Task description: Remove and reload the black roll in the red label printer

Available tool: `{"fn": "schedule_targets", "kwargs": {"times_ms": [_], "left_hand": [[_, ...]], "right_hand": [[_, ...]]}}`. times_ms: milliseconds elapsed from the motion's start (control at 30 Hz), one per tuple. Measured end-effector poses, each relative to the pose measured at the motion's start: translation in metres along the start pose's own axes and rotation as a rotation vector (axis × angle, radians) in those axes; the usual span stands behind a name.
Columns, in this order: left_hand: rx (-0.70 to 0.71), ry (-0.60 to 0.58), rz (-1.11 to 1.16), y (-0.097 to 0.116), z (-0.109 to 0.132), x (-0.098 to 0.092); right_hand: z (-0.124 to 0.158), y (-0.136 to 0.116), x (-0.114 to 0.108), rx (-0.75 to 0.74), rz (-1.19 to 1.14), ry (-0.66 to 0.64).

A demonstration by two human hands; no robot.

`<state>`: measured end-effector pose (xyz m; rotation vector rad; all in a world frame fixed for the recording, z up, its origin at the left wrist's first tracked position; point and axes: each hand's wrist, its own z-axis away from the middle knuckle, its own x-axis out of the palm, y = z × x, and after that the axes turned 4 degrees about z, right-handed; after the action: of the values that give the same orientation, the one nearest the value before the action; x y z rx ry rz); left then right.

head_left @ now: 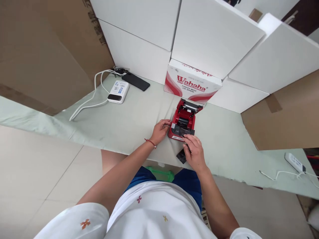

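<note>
On the pale green cloth-covered table (pixel 139 122), near its front edge, I see a small red plastic machine with black inner parts (pixel 183 121), its hinged lid raised and tipped back. The left hand (pixel 159 130) has its bent fingers at the machine's left side; whether they pinch anything I cannot tell. At the front right corner, the right hand (pixel 194 152) has its fingers fairly narrow, the tips by the machine's front edge; from my distance I cannot make out a firm grip. A glossy black strip (pixel 181 156) lies on the cloth just in front of the machine, partly under that right hand. Behind the machine I have a white-and-red printed cardboard box (pixel 192 83). Well off to the left lie a flat black phone (pixel 136 81) and a white power bank with a dark panel (pixel 119 92).
</note>
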<state>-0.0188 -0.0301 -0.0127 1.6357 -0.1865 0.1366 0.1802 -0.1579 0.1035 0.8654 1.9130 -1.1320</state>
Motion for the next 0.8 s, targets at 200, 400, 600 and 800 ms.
{"fn": "schedule_targets", "kwargs": {"times_ms": [200, 400, 600, 800], "left_hand": [[-0.096, 0.118, -0.045, 0.026, -0.030, 0.006], [0.204, -0.016, -0.147, 0.092, -0.084, 0.037], [0.191, -0.176, -0.146, 0.122, -0.079, 0.053], [0.254, -0.286, -0.272, 0.114, -0.030, 0.023]], "right_hand": [[0.015, -0.003, 0.018, 0.005, -0.006, -0.003], [0.023, -0.003, 0.024, -0.027, -0.012, -0.003], [0.020, -0.015, 0.017, -0.003, -0.050, -0.001], [0.015, -0.027, 0.008, 0.001, -0.046, -0.085]]}}
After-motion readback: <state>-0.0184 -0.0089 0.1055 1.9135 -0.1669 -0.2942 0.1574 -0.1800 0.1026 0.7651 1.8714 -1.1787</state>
